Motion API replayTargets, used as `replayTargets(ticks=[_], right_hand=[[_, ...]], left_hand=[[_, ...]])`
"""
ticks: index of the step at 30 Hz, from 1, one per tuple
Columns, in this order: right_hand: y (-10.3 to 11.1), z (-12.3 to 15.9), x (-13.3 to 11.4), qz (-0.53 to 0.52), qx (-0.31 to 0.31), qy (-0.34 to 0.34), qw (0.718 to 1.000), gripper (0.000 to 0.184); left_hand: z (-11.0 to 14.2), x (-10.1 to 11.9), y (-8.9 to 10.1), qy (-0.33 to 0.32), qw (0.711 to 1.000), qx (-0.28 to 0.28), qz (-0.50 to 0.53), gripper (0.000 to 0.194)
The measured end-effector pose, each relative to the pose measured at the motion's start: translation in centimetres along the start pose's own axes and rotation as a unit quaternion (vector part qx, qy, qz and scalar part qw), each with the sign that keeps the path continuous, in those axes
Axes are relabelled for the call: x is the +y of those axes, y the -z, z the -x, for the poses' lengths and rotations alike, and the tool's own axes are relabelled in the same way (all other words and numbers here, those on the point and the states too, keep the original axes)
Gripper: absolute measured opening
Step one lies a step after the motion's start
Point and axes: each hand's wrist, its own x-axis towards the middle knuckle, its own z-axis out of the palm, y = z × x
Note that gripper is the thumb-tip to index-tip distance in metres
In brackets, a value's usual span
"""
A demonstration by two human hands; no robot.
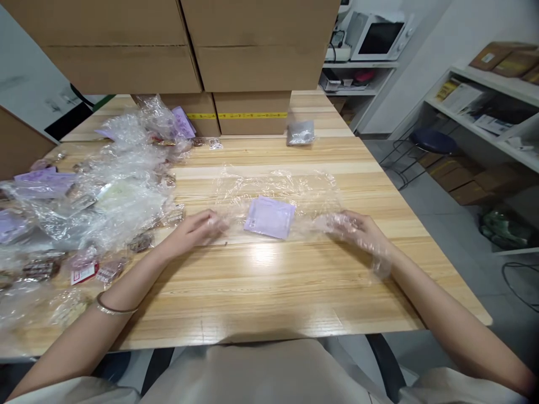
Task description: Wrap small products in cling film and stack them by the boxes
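A sheet of clear plastic wrap (pixel 278 182) lies spread and crinkled on the wooden table in front of me. On it rests a flat purple packet (pixel 270 217), apparently with another just behind it. My left hand (pixel 201 229) grips the wrap's left end, its fingers closed and slightly blurred. At the other end my right hand (pixel 357 229) is closed on the bunched plastic, some of which drapes over the wrist. Neither hand touches the purple packet.
A heap of crumpled plastic (pixel 122 179), with purple packets and small wrapped items, covers the table's left. Large cardboard boxes (pixel 261 50) stand stacked along the back. A small grey packet (pixel 300 133) lies before them. The table (pixel 337 303) ends at right, beyond which is a stool (pixel 433 140).
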Motion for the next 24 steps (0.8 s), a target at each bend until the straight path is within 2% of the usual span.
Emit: replayTargets(ticks=[3,6,9,13,14,15,17,18,19,20,22,23,24], right_hand=[[-0.3,-1.8,0.1,0.056,0.057,-0.074,0.994,0.038],[-0.2,-3.5,0.3,0.124,0.110,-0.122,0.979,0.048],[0.4,-5.0,0.7,0.205,0.102,-0.177,0.957,0.049],[1.4,-6.2,0.5,0.301,0.011,-0.252,0.920,0.051],[1.5,-6.3,0.1,0.326,0.021,-0.255,0.910,0.051],[1.6,-6.2,-0.4,0.354,0.058,-0.242,0.901,0.049],[1.3,-5.9,-1.8,0.401,0.180,-0.168,0.882,0.049],[0.9,-5.7,-2.7,0.410,0.229,-0.108,0.876,0.050],[0.3,-5.4,-3.6,0.407,0.244,-0.039,0.879,0.051],[-0.5,-5.2,-4.5,0.392,0.220,0.035,0.893,0.051],[-2.5,-4.9,-6.0,0.335,0.077,0.166,0.924,0.052],[-3.7,-4.8,-6.4,0.301,-0.007,0.215,0.929,0.054],[-4.8,-4.9,-6.6,0.273,-0.078,0.244,0.927,0.058]], left_hand=[[-1.6,-0.4,-0.5,0.102,0.986,0.107,0.076,0.034],[-3.0,-1.5,-0.7,0.166,0.966,0.189,0.058,0.027],[-3.8,-2.7,-0.4,0.202,0.957,0.208,-0.004,0.025],[-3.6,-2.9,-0.2,0.219,0.945,0.193,-0.149,0.026],[-3.3,-2.6,-0.4,0.210,0.938,0.207,-0.183,0.026],[-3.1,-2.3,-0.7,0.187,0.929,0.235,-0.216,0.028],[-2.8,-1.2,-1.5,0.085,0.909,0.302,-0.273,0.037],[-2.8,-0.6,-2.0,0.014,0.906,0.307,-0.291,0.038],[-2.9,0.1,-2.6,-0.058,0.912,0.277,-0.296,0.037],[-3.2,0.7,-3.3,-0.124,0.926,0.214,-0.287,0.036],[-4.1,1.8,-4.7,-0.213,0.945,0.052,-0.244,0.039],[-4.7,2.2,-5.4,-0.229,0.947,-0.011,-0.224,0.046],[-5.5,2.4,-6.1,-0.227,0.950,-0.049,-0.210,0.055]])
